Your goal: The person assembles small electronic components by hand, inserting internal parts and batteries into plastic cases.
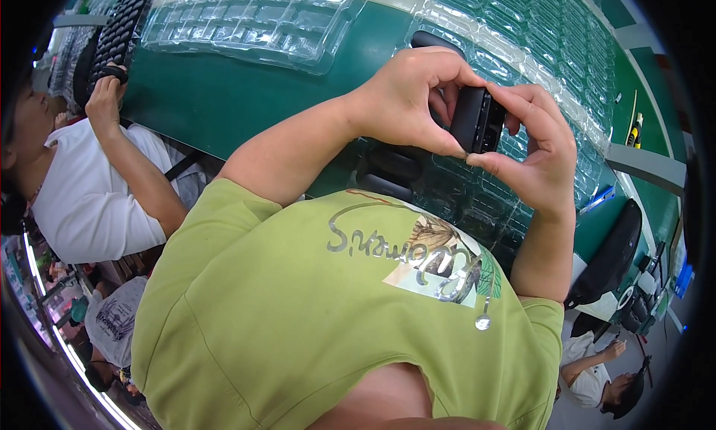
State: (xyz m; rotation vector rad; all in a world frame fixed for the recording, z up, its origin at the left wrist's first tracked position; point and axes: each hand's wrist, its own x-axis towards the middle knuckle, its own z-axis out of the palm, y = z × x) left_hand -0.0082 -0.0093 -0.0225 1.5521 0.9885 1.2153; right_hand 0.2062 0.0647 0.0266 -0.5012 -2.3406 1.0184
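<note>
Both my hands grip a black rectangular plastic casing (469,120), held above the trays. It looks like two pieces face to face, with a narrow slotted side toward the right. My left hand (415,94) pinches its left edge, thumb at the near end and fingers at the far end. On the other side my right hand (538,139) holds it the same way, thumb tip near the left thumb. Behind my left hand a rounded black part (438,42) lies on the table. More glossy black rounded parts (389,165) lie between my left forearm and shirt.
Clear moulded plastic trays (250,27) cover the far left of the green table (194,94); more clear trays (514,31) spread at the right. A yellow-and-black cutter (635,130), a blue tool (599,199) and a black bag (608,255) lie rightward. A co-worker (97,199) sits at left.
</note>
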